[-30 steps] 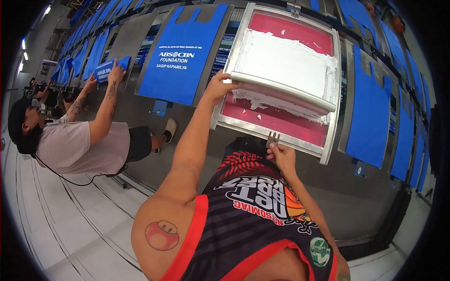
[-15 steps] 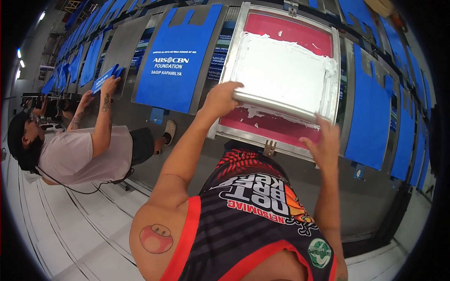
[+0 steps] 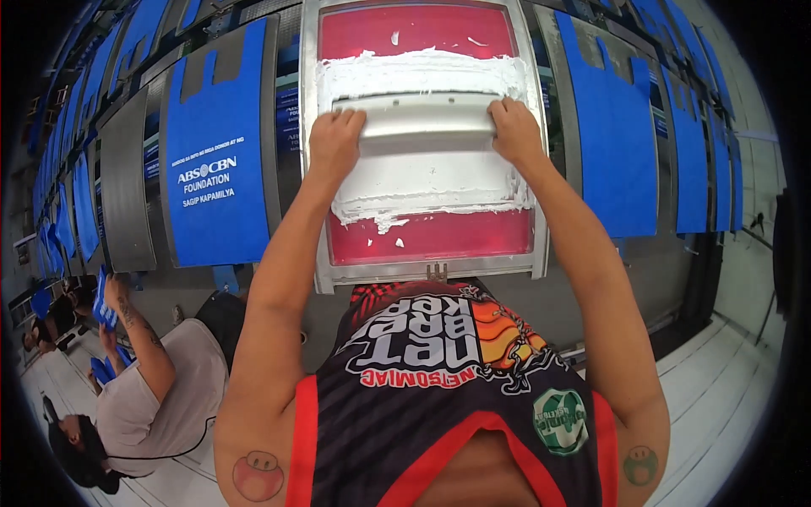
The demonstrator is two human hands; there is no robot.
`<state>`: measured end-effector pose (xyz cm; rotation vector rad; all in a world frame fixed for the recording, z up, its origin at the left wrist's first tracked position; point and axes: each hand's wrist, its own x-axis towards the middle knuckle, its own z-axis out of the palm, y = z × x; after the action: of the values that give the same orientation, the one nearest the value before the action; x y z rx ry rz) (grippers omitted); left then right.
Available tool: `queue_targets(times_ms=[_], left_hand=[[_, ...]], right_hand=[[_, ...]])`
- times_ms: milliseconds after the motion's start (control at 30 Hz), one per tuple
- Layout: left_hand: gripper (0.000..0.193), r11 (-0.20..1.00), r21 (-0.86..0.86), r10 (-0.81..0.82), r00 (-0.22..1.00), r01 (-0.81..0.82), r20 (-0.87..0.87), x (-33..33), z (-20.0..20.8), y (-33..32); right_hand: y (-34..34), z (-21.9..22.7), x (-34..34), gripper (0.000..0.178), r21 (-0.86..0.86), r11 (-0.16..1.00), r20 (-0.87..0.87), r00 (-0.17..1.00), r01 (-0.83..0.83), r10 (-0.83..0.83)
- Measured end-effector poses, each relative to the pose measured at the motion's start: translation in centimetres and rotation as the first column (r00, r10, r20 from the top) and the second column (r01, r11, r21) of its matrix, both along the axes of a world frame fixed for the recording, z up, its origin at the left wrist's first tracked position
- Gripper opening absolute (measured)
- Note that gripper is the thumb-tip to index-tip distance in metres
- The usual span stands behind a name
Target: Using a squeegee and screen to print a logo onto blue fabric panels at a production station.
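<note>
A screen-printing frame (image 3: 541, 169) with a metal rim and a pink-red mesh (image 3: 422, 237) lies in front of me. Thick white ink (image 3: 422, 173) covers the middle of the mesh, with ragged edges and a few loose specks. Across it stands a wide, pale squeegee (image 3: 427, 116). My left hand (image 3: 338, 139) is closed on the squeegee's left end, and my right hand (image 3: 515, 131) grips the right end. Whatever lies under the mesh is hidden.
Left of the frame, a blue bag with white print (image 3: 215, 156) lies flat on a grey board. Unprinted blue bags (image 3: 612, 144) lie to the right. Farther left, another person (image 3: 160, 380) handles blue bags. A metal clip (image 3: 437, 272) is at the frame's near edge.
The squeegee has moved from the near part of the mesh to farther up the ink. My right hand has closed on its end. My view has swung, and the frame sits more centrally.
</note>
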<state>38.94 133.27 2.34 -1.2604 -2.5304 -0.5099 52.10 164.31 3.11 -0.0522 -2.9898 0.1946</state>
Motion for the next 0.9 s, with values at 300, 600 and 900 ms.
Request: queue_targets(times_ms=[300,600,900], left_hand=[[0.024,0.873,-0.464,0.193,0.765,0.153,0.614,8.2,9.6,-4.7],[0.004,0.989,0.041,0.139,0.99,-0.14,0.032,4.2,-0.5,-3.4],[0.01,0.914,-0.405,0.172,0.893,0.013,0.416,5.3,3.9,-2.7]], right_hand=[[-4.3,8.0,10.2,0.037,-0.195,0.98,0.373,0.927,0.035,0.042],[-0.7,0.2,5.2,0.034,0.154,0.984,0.185,0.976,0.085,-0.114],[-0.8,3.1,7.5,0.043,0.079,0.982,0.404,0.896,0.17,-0.187]])
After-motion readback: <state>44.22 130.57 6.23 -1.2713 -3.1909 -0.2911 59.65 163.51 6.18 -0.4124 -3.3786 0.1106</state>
